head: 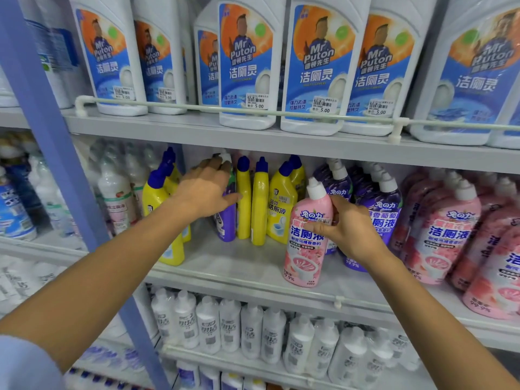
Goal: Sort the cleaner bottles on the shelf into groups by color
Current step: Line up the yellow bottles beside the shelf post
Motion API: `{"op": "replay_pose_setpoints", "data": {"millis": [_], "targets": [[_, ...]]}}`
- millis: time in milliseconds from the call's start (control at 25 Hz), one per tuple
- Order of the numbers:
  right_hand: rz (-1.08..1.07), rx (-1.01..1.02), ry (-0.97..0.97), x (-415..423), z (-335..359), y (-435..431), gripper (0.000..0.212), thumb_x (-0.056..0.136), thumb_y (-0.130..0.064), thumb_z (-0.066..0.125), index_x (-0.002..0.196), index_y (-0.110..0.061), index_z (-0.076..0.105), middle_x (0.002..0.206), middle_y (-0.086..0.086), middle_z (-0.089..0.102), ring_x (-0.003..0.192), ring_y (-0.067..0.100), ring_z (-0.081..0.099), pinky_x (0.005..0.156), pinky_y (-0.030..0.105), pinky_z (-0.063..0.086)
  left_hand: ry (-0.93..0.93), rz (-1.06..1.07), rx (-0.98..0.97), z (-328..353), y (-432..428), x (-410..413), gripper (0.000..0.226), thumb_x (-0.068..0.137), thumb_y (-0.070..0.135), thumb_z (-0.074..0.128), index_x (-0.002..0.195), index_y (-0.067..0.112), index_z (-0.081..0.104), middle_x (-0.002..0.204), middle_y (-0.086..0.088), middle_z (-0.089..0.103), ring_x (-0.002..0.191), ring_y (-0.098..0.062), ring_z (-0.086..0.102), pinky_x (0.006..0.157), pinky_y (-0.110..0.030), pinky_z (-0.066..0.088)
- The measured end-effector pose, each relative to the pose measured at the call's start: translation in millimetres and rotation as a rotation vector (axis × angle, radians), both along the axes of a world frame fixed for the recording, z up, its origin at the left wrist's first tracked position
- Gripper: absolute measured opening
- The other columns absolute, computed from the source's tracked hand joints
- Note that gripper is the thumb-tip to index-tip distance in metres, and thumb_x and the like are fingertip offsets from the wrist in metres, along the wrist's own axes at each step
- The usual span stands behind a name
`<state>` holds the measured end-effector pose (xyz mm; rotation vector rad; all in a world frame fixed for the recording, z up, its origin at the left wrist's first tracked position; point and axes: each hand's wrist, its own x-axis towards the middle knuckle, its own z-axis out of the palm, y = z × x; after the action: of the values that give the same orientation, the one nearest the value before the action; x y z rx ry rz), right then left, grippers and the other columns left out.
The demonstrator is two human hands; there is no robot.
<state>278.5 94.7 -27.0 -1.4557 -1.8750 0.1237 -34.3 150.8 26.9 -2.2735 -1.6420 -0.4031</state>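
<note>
On the middle shelf (239,263), my right hand (349,229) grips a pink bottle with a white cap (308,237), held upright near the shelf's front edge. My left hand (206,190) wraps around a purple bottle (228,220) that stands among yellow bottles with blue caps (260,204). More yellow bottles (157,198) stand to its left. A group of purple bottles (385,204) stands behind my right hand. Pink bottles (450,229) fill the shelf's right end.
The top shelf carries large white toilet-cleaner bottles (247,63) behind a rail (197,108). The lower shelf holds several small white bottles (230,327). A blue upright post (56,153) divides this bay from the left bay of white bottles (118,195).
</note>
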Motion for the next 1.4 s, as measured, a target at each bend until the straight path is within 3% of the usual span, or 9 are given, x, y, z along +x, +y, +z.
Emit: {"op": "replay_pose_setpoints", "data": {"millis": [120, 240, 440, 600, 1240, 1400], "targets": [[-0.013, 0.006, -0.006, -0.8, 0.6, -0.6, 0.060, 0.071, -0.055, 0.083, 0.103, -0.010, 0.059, 0.086, 0.002, 0.071, 0.074, 0.019, 0.065, 0.065, 0.035, 0.055, 0.092, 0.038, -0.136, 9.8, 18.8, -0.5, 0.085, 0.091, 0.065, 0.055, 0.153, 0.013, 0.031, 0.155, -0.012, 0.036, 0.139, -0.035, 0.039, 0.104, -0.046, 0.043], [-0.020, 0.009, -0.011, -0.4, 0.4, -1.6, 0.061, 0.070, -0.056, 0.082, 0.103, -0.010, 0.060, 0.085, 0.002, 0.071, 0.074, 0.021, 0.065, 0.068, 0.040, 0.057, 0.044, 0.059, -0.167, 19.0, 39.8, -2.3, 0.084, 0.090, 0.060, 0.060, 0.149, 0.008, 0.032, 0.149, -0.016, 0.040, 0.135, -0.038, 0.042, 0.105, -0.047, 0.044], [-0.016, 0.007, 0.008, -1.9, 1.4, -3.7, 0.064, 0.067, -0.059, 0.079, 0.105, -0.010, 0.060, 0.085, 0.004, 0.071, 0.075, 0.024, 0.066, 0.069, 0.044, 0.057, -0.207, 0.093, -0.205, 9.8, 67.5, 5.2, 0.082, 0.087, 0.044, 0.073, 0.146, 0.003, 0.032, 0.138, -0.021, 0.050, 0.125, -0.039, 0.052, 0.095, -0.041, 0.047], [-0.023, 0.026, 0.016, -5.5, 2.2, -5.5, 0.061, 0.069, -0.052, 0.082, 0.106, -0.008, 0.062, 0.085, 0.005, 0.071, 0.073, 0.023, 0.065, 0.068, 0.041, 0.055, -0.399, 0.084, -0.111, -14.6, 75.9, 16.0, 0.081, 0.089, 0.026, 0.075, 0.148, 0.001, 0.025, 0.132, -0.023, 0.056, 0.120, -0.042, 0.056, 0.092, -0.041, 0.047], [-0.035, 0.027, 0.025, -5.5, -0.2, -4.1, 0.060, 0.069, -0.050, 0.085, 0.105, -0.008, 0.063, 0.085, 0.006, 0.072, 0.076, 0.026, 0.066, 0.070, 0.045, 0.055, -0.350, 0.307, -0.117, -9.1, 107.4, -41.0, 0.075, 0.088, 0.003, 0.064, 0.149, -0.008, 0.022, 0.119, -0.026, 0.061, 0.104, -0.044, 0.065, 0.073, -0.040, 0.054], [-0.042, 0.020, 0.031, -4.8, -0.6, -3.6, 0.060, 0.069, -0.051, 0.084, 0.105, -0.009, 0.062, 0.086, 0.004, 0.072, 0.077, 0.025, 0.067, 0.072, 0.044, 0.056, -0.280, 0.347, -0.084, -10.2, 114.6, -52.2, 0.061, 0.087, -0.004, 0.063, 0.140, -0.012, 0.033, 0.118, -0.028, 0.063, 0.106, -0.043, 0.064, 0.082, -0.045, 0.056]]}}
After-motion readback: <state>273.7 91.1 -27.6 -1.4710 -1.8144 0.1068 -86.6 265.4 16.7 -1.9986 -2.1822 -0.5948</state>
